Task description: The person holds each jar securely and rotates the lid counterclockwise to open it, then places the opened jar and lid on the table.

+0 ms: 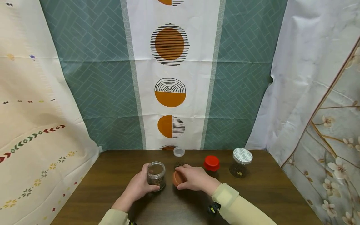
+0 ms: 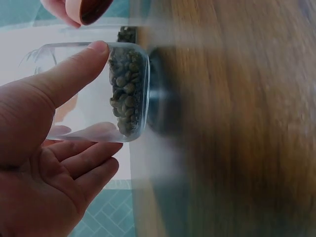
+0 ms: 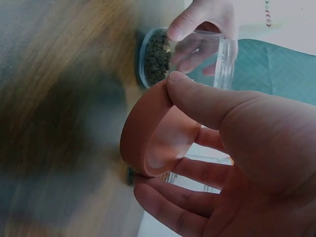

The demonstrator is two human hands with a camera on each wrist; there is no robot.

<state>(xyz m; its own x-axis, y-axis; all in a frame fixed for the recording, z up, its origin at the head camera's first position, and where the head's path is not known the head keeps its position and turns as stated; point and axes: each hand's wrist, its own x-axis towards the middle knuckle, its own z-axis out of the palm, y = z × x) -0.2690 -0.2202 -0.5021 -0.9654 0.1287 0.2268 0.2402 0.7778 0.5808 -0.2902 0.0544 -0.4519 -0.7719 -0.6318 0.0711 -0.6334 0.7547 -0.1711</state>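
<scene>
My left hand [image 1: 137, 185] grips a clear jar [image 1: 156, 178], thumb on one side and fingers on the other. The jar stands upright with its mouth uncovered, and a layer of small brown-green pellets or seeds [image 2: 127, 94] covers its bottom. Just to the right, my right hand [image 1: 197, 178] holds a round orange-brown lid [image 1: 177, 179] by its edge, thumb opposite the fingers. In the right wrist view the lid [image 3: 143, 131] is tilted on its side, its hollow inner face toward the palm. A gap separates lid and jar.
Behind my right hand stands a small clear jar [image 1: 178, 152] with a translucent lid and dark contents. Farther right are a jar with a red lid [image 1: 212, 162] and one with a white patterned lid [image 1: 242, 155]. Curtains rise behind the wooden table [image 1: 118, 168].
</scene>
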